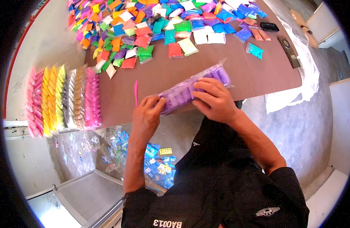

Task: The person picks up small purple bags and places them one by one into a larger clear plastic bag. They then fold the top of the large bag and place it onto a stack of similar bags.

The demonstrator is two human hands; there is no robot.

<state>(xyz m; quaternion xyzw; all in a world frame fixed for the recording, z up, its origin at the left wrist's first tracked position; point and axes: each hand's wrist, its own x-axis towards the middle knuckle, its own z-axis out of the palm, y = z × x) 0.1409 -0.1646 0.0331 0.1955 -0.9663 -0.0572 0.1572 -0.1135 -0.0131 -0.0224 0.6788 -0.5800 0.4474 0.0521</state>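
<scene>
A long clear plastic sleeve of purple packets (177, 97) is held between my two hands above the table's near edge. My left hand (147, 110) grips its left end, thumb on top and fingers curled round it. Near the right end, my right hand (216, 99) is closed on the same sleeve, its fingers bent over the upper side. The sleeve slants up to the right, and its clear plastic end sticks out past the packets. A pink plastic knife (136, 93) lies on the table just beyond my left hand.
A heap of small coloured packets (144, 30) covers the table's far side. Filled sleeves in several colours (63, 100) stand in a row at the left. A black tray (269, 27) and a dark box (289, 51) lie at the right. Blue wrappers (158, 167) are piled below the table.
</scene>
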